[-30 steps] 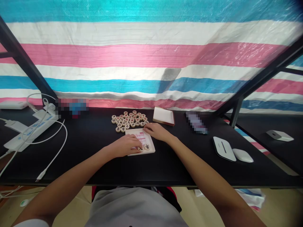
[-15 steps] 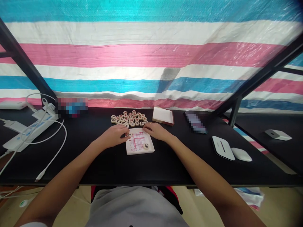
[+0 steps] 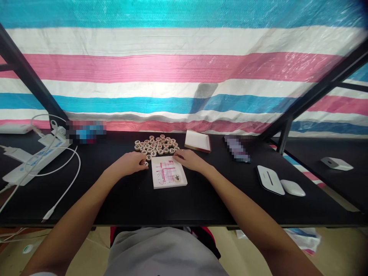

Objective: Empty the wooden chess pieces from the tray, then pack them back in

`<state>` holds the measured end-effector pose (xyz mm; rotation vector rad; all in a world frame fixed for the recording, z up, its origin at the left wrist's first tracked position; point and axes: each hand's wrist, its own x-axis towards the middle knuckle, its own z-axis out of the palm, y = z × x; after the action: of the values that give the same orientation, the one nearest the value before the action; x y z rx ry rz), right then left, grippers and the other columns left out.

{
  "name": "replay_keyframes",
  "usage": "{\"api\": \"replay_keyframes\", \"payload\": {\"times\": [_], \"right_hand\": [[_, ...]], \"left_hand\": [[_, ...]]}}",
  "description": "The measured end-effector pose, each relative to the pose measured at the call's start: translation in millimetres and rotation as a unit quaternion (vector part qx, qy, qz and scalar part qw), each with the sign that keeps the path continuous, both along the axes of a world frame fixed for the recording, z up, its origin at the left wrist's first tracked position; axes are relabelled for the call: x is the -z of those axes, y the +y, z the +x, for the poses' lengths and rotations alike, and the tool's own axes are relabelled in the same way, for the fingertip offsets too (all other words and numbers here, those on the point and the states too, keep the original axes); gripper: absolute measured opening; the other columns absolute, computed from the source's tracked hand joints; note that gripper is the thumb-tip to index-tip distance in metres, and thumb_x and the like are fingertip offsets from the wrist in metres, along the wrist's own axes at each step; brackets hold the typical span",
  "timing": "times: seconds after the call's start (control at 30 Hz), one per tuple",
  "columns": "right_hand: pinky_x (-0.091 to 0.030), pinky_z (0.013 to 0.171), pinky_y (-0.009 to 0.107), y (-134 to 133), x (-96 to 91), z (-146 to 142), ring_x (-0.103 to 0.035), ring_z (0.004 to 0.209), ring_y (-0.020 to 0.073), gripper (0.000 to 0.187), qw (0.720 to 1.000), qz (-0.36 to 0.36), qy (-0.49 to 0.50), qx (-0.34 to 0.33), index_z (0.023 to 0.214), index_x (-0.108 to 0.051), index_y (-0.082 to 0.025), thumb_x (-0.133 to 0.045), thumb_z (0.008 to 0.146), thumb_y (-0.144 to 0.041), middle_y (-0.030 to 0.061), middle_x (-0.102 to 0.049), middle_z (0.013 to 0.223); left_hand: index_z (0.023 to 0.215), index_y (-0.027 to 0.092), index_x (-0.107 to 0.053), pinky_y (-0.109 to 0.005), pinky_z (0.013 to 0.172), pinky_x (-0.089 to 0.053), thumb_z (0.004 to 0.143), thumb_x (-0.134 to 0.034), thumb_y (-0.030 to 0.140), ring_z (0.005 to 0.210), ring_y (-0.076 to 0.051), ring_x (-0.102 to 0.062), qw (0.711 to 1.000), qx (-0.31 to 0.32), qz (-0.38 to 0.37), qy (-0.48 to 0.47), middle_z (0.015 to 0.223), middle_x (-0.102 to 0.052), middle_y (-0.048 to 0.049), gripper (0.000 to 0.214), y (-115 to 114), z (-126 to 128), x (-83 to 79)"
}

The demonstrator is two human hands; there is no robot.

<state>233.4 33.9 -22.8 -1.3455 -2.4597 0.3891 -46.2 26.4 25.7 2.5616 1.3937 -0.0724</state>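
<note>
My left hand (image 3: 132, 162) is closed, thumb and fingers pinching a round Chinese chess piece (image 3: 146, 164) just left of a flat white square block (image 3: 158, 180). Red pen lines are drawn over the block's top. Another chess piece with a black character (image 3: 177, 178) lies on it near its front right corner. My right hand (image 3: 189, 159) has its fingers curled at the block's far right edge, holding it; its fingertips are partly hidden. Beyond both hands, several wooden chess pieces (image 3: 155, 144) with red and black characters lie in a loose cluster.
An open shallow box lid (image 3: 198, 141) sits behind my right hand. Rightward are a blurred phone (image 3: 238, 148), a white flat device (image 3: 270, 180) and a white mouse (image 3: 292, 188). A power strip (image 3: 34, 161) with white cables (image 3: 66, 186) occupies the left of the black table (image 3: 129, 207).
My left hand has moved left, off the white block, taking a chess piece from its far left corner to beside it. My right hand stays at the block's edge.
</note>
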Motion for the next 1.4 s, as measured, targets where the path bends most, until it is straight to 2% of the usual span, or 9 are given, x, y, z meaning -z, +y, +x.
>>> {"api": "replay_keyframes", "payload": {"times": [0.13, 0.33, 0.6, 0.9, 1.1, 1.4], "right_hand": [[-0.038, 0.070, 0.025, 0, -0.4, 0, -0.059, 0.079, 0.0167, 0.025, 1.000, -0.004, -0.003, 0.003, 0.092, -0.064, -0.017, -0.043, 0.093, -0.031, 0.0056, -0.066, 0.086], [-0.038, 0.071, 0.025, -1, -2.8, -1, -0.059, 0.079, 0.0167, 0.026, 1.000, -0.002, -0.002, 0.002, 0.091, -0.064, -0.018, -0.042, 0.093, -0.032, 0.0055, -0.066, 0.086], [-0.038, 0.071, 0.026, -3, -4.3, -2, -0.059, 0.078, 0.0168, 0.025, 1.000, 0.004, 0.001, -0.003, 0.090, -0.064, -0.018, -0.042, 0.093, -0.030, 0.0055, -0.066, 0.085], [-0.039, 0.070, 0.025, -1, -2.8, -1, -0.059, 0.079, 0.0172, 0.026, 1.000, -0.002, 0.003, 0.002, 0.090, -0.064, -0.018, -0.043, 0.093, -0.032, 0.0057, -0.066, 0.086], [-0.039, 0.070, 0.026, -2, -3.8, -2, -0.059, 0.078, 0.0169, 0.025, 1.000, 0.000, -0.001, 0.002, 0.091, -0.064, -0.017, -0.043, 0.093, -0.031, 0.0056, -0.066, 0.086], [-0.038, 0.070, 0.026, -3, -5.4, -2, -0.059, 0.079, 0.0172, 0.026, 1.000, -0.004, -0.004, 0.000, 0.092, -0.064, -0.017, -0.042, 0.093, -0.031, 0.0061, -0.066, 0.087]], "left_hand": [[0.073, 0.020, -0.052, -0.024, 0.058, -0.031, 0.083, -0.052, 0.039, 0.074, -0.017, -0.056, 1.000, 0.014, 0.019, 0.017, 0.082, -0.063, -0.0021, 0.022, -2, 4, 1.9], [0.080, 0.020, -0.055, -0.024, 0.063, -0.037, 0.086, -0.048, 0.044, 0.083, -0.018, -0.058, 0.999, 0.010, 0.032, -0.007, 0.091, -0.062, -0.0025, 0.025, -2, 1, -0.2], [0.092, 0.023, -0.057, -0.026, 0.063, -0.041, 0.089, -0.043, 0.035, 0.078, -0.018, -0.060, 0.997, -0.030, 0.066, 0.011, 0.099, -0.059, -0.0021, 0.019, 4, -10, -1.3], [0.094, 0.023, -0.056, -0.025, 0.064, -0.044, 0.088, -0.045, 0.032, 0.089, -0.018, -0.059, 0.994, -0.017, 0.105, 0.023, 0.104, -0.056, -0.0035, 0.016, 4, -8, 3.5], [0.092, 0.022, -0.057, -0.025, 0.066, -0.045, 0.088, -0.043, 0.029, 0.083, -0.018, -0.060, 0.996, -0.030, 0.072, 0.049, 0.101, -0.059, -0.0033, 0.016, 2, -6, -1.7], [0.089, 0.021, -0.059, -0.025, 0.063, -0.042, 0.089, -0.038, 0.034, 0.085, -0.019, -0.059, 0.998, -0.016, 0.051, 0.031, 0.100, -0.060, -0.0053, 0.024, 1, -6, -3.7]]}}
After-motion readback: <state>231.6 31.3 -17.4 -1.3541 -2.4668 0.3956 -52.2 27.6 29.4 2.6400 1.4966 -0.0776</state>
